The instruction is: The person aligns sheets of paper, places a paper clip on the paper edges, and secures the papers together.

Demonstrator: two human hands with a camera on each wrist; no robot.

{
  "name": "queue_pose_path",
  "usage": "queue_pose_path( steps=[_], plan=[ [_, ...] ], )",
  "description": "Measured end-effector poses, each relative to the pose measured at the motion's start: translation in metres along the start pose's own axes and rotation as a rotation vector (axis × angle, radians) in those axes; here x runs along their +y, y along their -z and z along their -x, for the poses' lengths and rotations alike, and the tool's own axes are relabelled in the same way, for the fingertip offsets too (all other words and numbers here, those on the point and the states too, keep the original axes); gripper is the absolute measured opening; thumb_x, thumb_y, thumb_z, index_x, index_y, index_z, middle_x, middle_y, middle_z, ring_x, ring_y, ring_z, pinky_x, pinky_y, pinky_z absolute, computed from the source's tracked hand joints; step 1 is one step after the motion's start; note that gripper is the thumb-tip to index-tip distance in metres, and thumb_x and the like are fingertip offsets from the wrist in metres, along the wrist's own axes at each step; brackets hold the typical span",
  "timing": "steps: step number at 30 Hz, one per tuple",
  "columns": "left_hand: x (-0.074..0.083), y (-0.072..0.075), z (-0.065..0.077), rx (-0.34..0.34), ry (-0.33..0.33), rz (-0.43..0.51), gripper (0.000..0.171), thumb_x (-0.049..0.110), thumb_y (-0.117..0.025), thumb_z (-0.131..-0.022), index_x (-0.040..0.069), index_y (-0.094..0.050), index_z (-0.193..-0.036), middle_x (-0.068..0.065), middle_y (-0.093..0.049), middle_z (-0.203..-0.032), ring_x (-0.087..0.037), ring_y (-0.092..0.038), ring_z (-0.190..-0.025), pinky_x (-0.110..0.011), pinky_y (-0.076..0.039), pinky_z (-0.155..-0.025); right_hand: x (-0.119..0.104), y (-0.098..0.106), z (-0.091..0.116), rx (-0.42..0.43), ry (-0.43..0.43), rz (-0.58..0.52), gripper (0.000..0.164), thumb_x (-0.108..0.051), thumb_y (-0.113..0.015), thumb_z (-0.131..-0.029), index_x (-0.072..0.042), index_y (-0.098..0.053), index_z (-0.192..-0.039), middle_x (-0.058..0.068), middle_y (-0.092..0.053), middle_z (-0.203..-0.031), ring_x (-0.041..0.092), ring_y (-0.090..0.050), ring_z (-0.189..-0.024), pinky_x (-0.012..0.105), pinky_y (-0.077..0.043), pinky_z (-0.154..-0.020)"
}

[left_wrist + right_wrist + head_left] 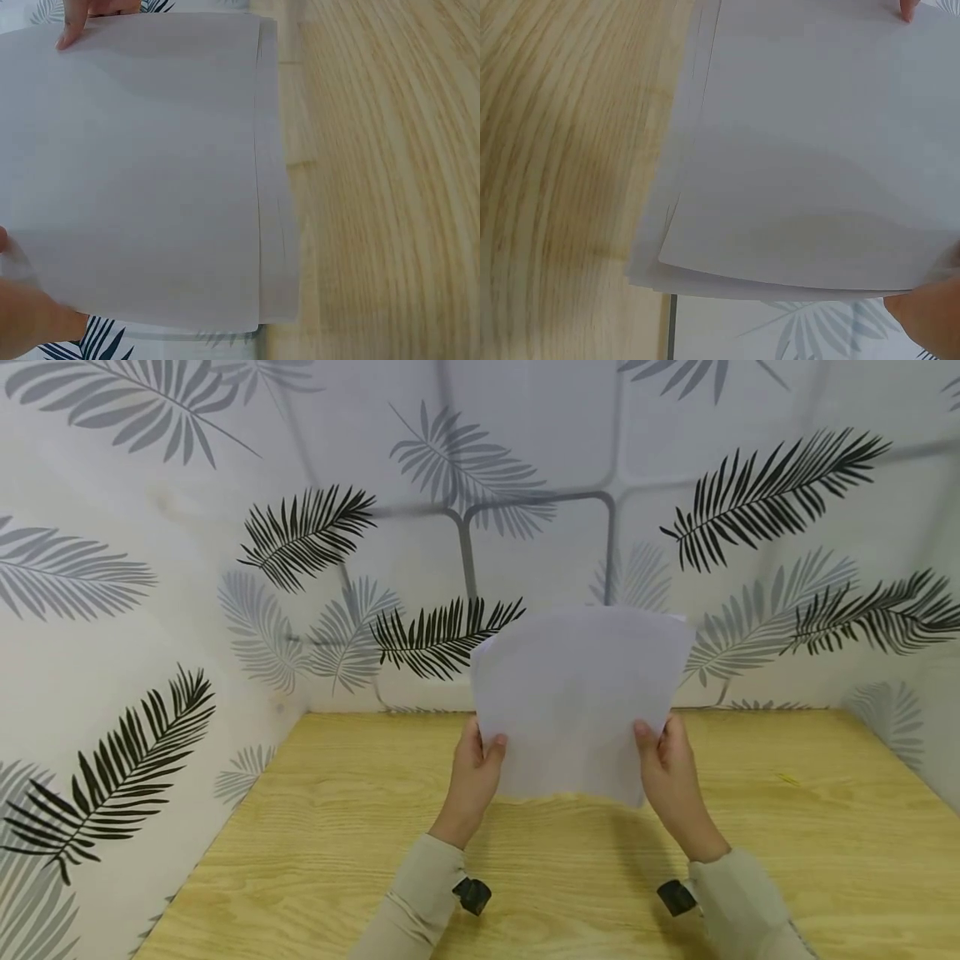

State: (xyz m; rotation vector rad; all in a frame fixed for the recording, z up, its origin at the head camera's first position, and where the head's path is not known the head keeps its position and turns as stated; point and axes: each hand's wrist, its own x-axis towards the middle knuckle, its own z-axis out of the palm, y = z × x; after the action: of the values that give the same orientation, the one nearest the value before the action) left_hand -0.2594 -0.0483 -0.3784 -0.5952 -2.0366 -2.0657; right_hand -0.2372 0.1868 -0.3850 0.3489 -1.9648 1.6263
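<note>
A small stack of white paper sheets (pixel 577 693) is held up over the table in the head view, its top edge bowed. My left hand (pixel 477 768) grips the left side, thumb on the near face and fingers behind. On the opposite side my right hand (pixel 667 772) pinches the stack the same way. Both wrist views show the sheets (pixel 150 165) lying slightly out of line, with lower ones peeking past the top sheet's edge. In the right wrist view the stack's corner (pixel 667 255) is fanned a little.
Beneath the paper spreads a wood-grain table (pixel 337 827). A small yellow scrap (pixel 787 778) lies on its right part. Behind and to the left stands a white wall covering (pixel 187 635) with grey and black leaf prints. Each sleeve cuff carries a small black device (pixel 472 895).
</note>
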Motion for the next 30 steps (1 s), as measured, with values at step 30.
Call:
queue_pose_path(
  steps=[30],
  plan=[
    [-0.015, 0.003, -0.001, 0.037, 0.153, -0.040, 0.043, 0.011, -0.048, -0.101, 0.004, -0.036, -0.142, -0.017, -0.046, -0.138, -0.032, -0.042, -0.129, -0.052, -0.030, -0.107, 0.010, -0.002, 0.003, -0.101, -0.097, 0.090, 0.038, -0.014, -0.048, -0.102, 0.003, -0.037, -0.134, 0.021, -0.053, -0.122, 0.004, -0.053, -0.101, 0.022, -0.047, -0.081]
  ],
)
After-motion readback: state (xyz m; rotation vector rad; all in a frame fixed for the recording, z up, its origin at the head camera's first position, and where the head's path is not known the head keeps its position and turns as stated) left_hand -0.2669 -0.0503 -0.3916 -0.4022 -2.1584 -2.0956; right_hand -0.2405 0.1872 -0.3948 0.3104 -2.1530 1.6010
